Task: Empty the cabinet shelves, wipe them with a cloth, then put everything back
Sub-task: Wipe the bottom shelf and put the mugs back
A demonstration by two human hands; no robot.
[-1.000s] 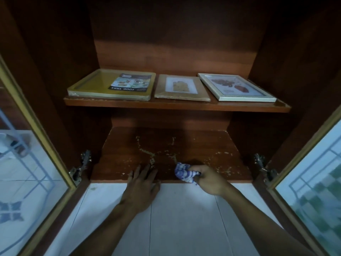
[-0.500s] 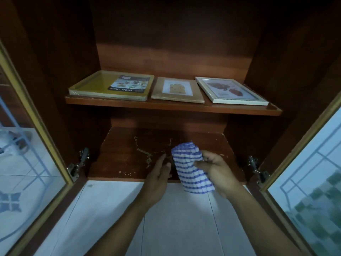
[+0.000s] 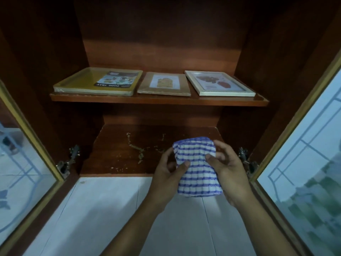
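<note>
1. The cloth (image 3: 198, 172), striped blue and white, is held up by both hands in front of the bottom shelf (image 3: 118, 150), toward its right half.
2. The left edge of the cloth is pinched by the left hand (image 3: 166, 174). The thumb is laid flat on the front and the fingers are curled behind.
3. The right edge is pinched by the right hand (image 3: 228, 170). The thumb is pressed on the front near the top and the fingers are bent round the side.
4. The cloth is bunched into soft folds between the two hands. Its lower part is hung down past the front edge of the bottom shelf.
5. Pale, crumbly marks (image 3: 136, 146) are seen on the wood near the middle of the bottom shelf.
6. The upper shelf (image 3: 158, 101) is seen right above the bottom shelf. Three flat things are laid on it side by side.
7. The yellow food tray (image 3: 86, 84) is laid above the left part of the bottom shelf, the brown frame (image 3: 164, 85) above the middle, and the white frame (image 3: 219, 84) above the right part.
8. The left glass door (image 3: 22, 163) and the right glass door (image 3: 304, 145) are swung wide open, one at each side of the bottom shelf.
9. A metal hinge (image 3: 69, 159) is fixed by the front left corner of the bottom shelf. Another hinge (image 3: 246, 159) is fixed by the front right corner.
10. White floor tiles (image 3: 101, 209) are seen below the front edge of the bottom shelf.
</note>
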